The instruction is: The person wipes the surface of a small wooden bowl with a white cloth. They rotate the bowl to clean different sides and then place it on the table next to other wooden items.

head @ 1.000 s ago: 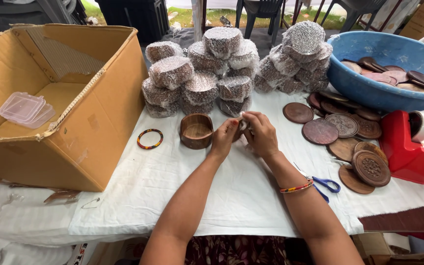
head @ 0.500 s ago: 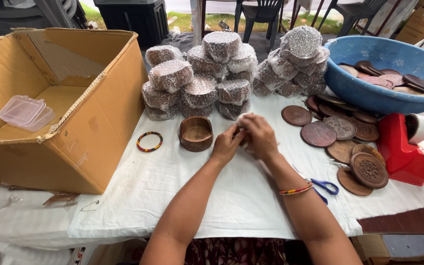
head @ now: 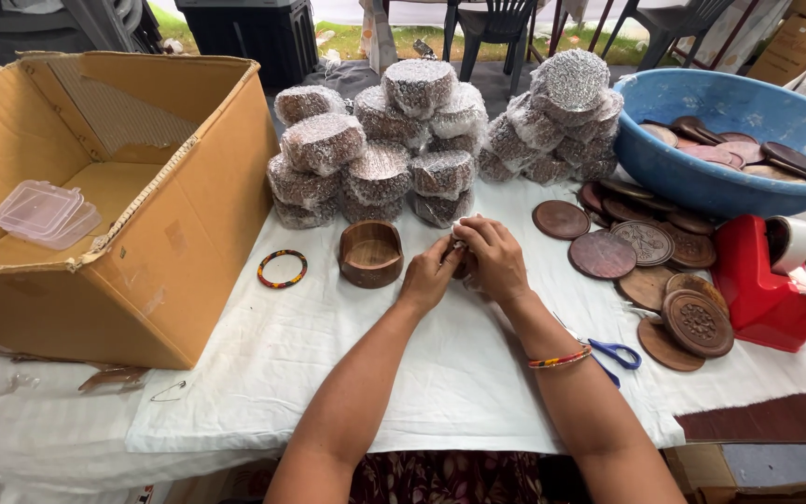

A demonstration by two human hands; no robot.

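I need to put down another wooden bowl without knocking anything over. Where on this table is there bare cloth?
Bare cloth lies between the cardboard box, the beaded ring and the left forearm. Another patch sits between the forearms at the near edge. It is crowded at the wrapped stacks behind, and at the wooden discs, scissors and red tape dispenser.

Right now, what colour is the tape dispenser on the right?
Red, with a white roll; the tape dispenser shows clearly in the head view.
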